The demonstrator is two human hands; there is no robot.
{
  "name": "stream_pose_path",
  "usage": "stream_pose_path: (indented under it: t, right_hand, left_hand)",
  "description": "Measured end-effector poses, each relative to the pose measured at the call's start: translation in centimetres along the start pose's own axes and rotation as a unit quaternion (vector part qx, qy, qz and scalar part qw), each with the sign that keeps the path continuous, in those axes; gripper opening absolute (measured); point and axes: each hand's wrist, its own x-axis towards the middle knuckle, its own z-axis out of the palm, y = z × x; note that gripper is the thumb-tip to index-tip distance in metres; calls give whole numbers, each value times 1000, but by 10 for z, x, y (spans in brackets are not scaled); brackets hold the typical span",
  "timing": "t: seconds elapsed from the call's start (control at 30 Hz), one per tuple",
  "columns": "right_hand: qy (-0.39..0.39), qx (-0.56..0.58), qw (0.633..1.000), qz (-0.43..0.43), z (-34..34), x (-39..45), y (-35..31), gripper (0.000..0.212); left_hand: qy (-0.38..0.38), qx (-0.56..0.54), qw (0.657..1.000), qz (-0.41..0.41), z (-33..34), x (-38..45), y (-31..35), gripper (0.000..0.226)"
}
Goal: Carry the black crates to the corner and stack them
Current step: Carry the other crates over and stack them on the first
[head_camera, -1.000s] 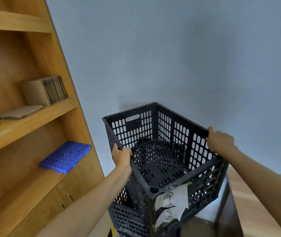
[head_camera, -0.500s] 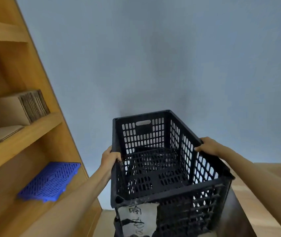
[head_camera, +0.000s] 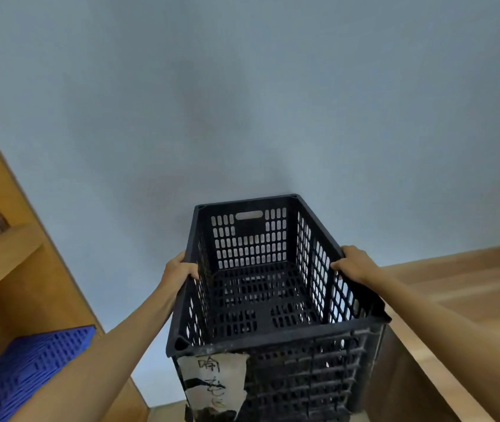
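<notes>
Both hands clamped on the long rims of a black perforated crate (head_camera: 268, 287), left hand (head_camera: 180, 268) curled over the left rim, right hand (head_camera: 350, 263) over the right rim, each grip grasping the crate with fingers hooked inside. Crate held upright and roughly level, open and empty, close to the blue-grey wall (head_camera: 242, 102), with a torn white label (head_camera: 213, 385) bearing dark handwriting on the near end. Beneath the near end, more black slatted plastic, probably another crate under this one, though the seam between them cannot be made out. To the left, a wooden shelving unit (head_camera: 8, 269) with a blue perforated panel (head_camera: 29, 370) lying on a lower shelf; to the right, a wooden surface (head_camera: 462, 284) just beside the crate. Step in hand, by the look of it: setting this crate down onto the stack in the corner. Next move likely calls for squaring the corners with whatever sits below, lowering evenly on both sides so neither end catches, then easing both hands off the rims. Risk: a skewed seat leaving the stack unsteady.
</notes>
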Motion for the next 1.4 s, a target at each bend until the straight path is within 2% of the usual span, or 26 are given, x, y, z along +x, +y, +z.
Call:
stream_pose_path:
  t: [0.37,0.53,0.63,0.77,0.93,1.03,1.2,1.4]
  right_hand:
    - [8,-16,1000,24,18,0,-16,23]
    - [10,-30,999,19,9,1,-15,24]
    - [7,-66,998,21,9,-5,-16,31]
    - [11,-86,996,19,11,-10,-15,38]
    - [2,-59,998,5,11,-7,-11,37]
    - [1,-61,998,-4,11,-3,-10,37]
    - [-3,-72,997,-14,10,2,-10,36]
    - [-23,-68,997,-24,3,6,-10,29]
  left_hand:
    - [-28,27,999,2,-17,31,-3,43]
    - [14,82,994,65,-8,24,-8,30]
    - [52,229,963,133,-7,19,-9,35]
    - [17,392,908,144,-6,6,-9,46]
    - [-18,514,847,134,-4,-13,-16,87]
    - [-23,546,827,130,-1,-27,-16,90]
    - [-16,539,832,129,3,-38,-13,86]
    - [22,566,812,140,9,-44,-22,81]
